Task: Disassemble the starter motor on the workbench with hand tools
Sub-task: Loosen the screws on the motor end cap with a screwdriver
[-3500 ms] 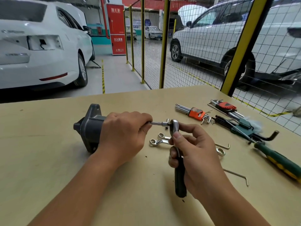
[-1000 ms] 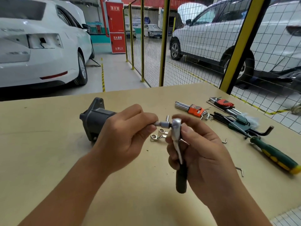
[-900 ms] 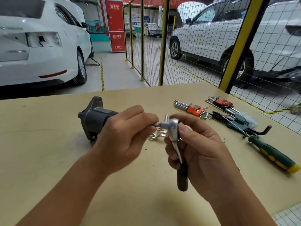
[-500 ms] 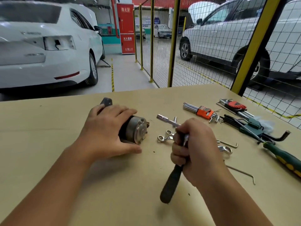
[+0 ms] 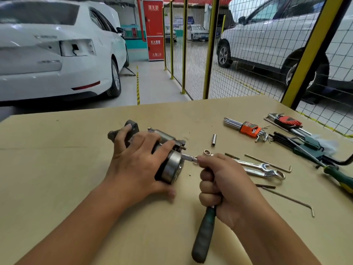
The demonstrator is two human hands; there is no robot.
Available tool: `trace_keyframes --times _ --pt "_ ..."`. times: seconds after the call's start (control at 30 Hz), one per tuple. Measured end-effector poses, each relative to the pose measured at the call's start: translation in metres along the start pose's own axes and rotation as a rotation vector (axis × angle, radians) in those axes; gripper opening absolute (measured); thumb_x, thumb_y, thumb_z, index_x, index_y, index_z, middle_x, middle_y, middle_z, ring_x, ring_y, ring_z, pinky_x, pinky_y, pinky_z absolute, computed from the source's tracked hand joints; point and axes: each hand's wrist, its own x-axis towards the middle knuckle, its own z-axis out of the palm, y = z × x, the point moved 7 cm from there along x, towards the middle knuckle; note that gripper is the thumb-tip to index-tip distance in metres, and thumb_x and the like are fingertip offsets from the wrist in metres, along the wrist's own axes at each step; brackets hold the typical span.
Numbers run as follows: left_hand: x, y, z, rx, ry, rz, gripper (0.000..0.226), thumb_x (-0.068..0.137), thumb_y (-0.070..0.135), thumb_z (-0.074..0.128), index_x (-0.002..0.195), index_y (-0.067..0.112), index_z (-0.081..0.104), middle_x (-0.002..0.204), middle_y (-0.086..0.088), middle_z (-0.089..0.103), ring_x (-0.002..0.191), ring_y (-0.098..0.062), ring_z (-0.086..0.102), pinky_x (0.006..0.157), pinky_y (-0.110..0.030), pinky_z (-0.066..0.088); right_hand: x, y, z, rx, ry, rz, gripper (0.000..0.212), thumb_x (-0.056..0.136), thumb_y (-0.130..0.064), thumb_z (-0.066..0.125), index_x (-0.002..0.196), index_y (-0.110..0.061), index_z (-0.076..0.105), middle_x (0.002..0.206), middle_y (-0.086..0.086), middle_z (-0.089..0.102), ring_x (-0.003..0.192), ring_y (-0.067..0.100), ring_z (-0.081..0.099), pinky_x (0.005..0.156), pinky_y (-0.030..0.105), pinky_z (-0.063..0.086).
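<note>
The grey starter motor (image 5: 171, 167) lies on its side on the tan workbench (image 5: 57, 169), metal end cap facing right. My left hand (image 5: 137, 161) grips its body from above, fingers curled over the casing. My right hand (image 5: 221, 186) is wrapped round a ratchet wrench with a dark handle (image 5: 203, 238). The ratchet's silver extension (image 5: 188, 157) reaches left and meets the motor's end cap. The ratchet head is hidden under my fingers.
A loose socket (image 5: 214, 140) and a small ring (image 5: 207, 152) lie beyond the motor. Two combination wrenches (image 5: 261, 169), loose hex keys (image 5: 290, 199), hex key sets in orange (image 5: 249, 129) and red (image 5: 286, 121) holders, and a green-handled screwdriver (image 5: 340, 178) lie on the right.
My left hand let go of the extension and took hold of the motor. The right hand brought the ratchet's extension down and left onto the motor's end cap.
</note>
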Motion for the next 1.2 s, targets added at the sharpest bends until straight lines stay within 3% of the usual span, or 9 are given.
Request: trace_keyframes --times 0.1,0.27,0.53,0.73,0.83,0.97,1.1,1.2 --pt "0.001 -0.001 0.000 0.007 -0.021 -0.006 0.114 0.047 0.099 0.062 0.133 0.024 0.065 0.129 -0.001 0.063 0.127 -0.032 0.057 0.119 -0.061 0.013 -0.008 0.010 -0.008 0.052 0.025 0.018 0.021 0.097 -0.012 0.060 0.083 -0.021 0.048 0.059 -0.003 0.028 0.040 0.008 0.019 0.036 0.015 0.018" --pt "0.000 -0.001 0.001 -0.021 0.009 -0.008 0.111 0.050 0.101 0.057 0.130 0.025 0.065 0.128 0.002 0.064 0.128 -0.030 0.056 0.121 -0.060 0.008 -0.003 0.019 -0.004 0.138 0.025 0.041 0.019 0.097 -0.011 0.057 0.087 -0.020 0.044 0.059 -0.004 0.025 0.039 0.006 0.018 0.036 0.013 0.015" --pt "0.002 -0.001 0.002 -0.119 0.136 0.013 0.103 0.050 0.099 0.060 0.122 0.025 0.070 0.119 0.004 0.066 0.123 -0.028 0.057 0.121 -0.062 0.008 -0.001 0.022 0.005 0.368 -0.075 0.338 0.022 0.092 -0.010 0.058 0.075 -0.012 0.044 0.051 -0.007 0.022 0.027 0.004 0.021 0.027 0.010 0.017" --pt "0.003 -0.003 0.003 -0.192 0.243 0.052 0.082 0.058 0.080 0.073 0.118 0.024 0.072 0.115 0.006 0.068 0.116 -0.023 0.064 0.124 -0.066 0.004 0.000 0.027 0.010 0.156 0.012 0.192 0.028 0.100 -0.022 0.063 0.079 -0.014 0.046 0.051 -0.006 0.023 0.032 0.004 0.018 0.029 0.012 0.016" --pt "0.007 -0.003 0.004 -0.198 0.281 0.096 0.077 0.060 0.073 0.075 0.117 0.020 0.074 0.113 0.002 0.071 0.113 -0.026 0.066 0.124 -0.063 0.018 0.001 0.024 0.010 0.110 0.038 0.107 0.025 0.101 -0.024 0.064 0.084 -0.014 0.048 0.050 -0.006 0.024 0.033 0.005 0.019 0.031 0.012 0.017" --pt "0.017 -0.009 0.007 -0.247 0.269 0.130 0.073 0.061 0.068 0.077 0.114 0.017 0.074 0.113 -0.001 0.072 0.106 -0.029 0.065 0.106 -0.049 0.046 0.005 0.017 0.008 0.011 0.076 -0.049 0.022 0.099 -0.025 0.068 0.095 -0.015 0.049 0.051 -0.004 0.031 0.037 0.008 0.023 0.036 0.015 0.021" --pt "0.031 -0.021 0.010 -0.336 0.205 0.085 0.065 0.064 0.068 0.073 0.113 0.025 0.072 0.108 0.007 0.073 0.102 -0.020 0.066 0.096 -0.043 0.048 0.011 -0.007 0.015 -0.172 0.125 -0.271 0.027 0.098 -0.029 0.068 0.081 -0.021 0.050 0.055 0.000 0.036 0.041 0.015 0.028 0.042 0.022 0.027" --pt "0.043 -0.029 0.009 -0.443 0.182 0.035 0.053 0.066 0.067 0.072 0.105 0.031 0.071 0.096 0.014 0.073 0.091 -0.015 0.066 0.087 -0.042 0.050 0.010 -0.037 0.030 -0.588 0.216 -0.538 0.031 0.095 -0.037 0.068 0.074 -0.025 0.048 0.062 0.001 0.050 0.051 0.023 0.043 0.049 0.034 0.040"
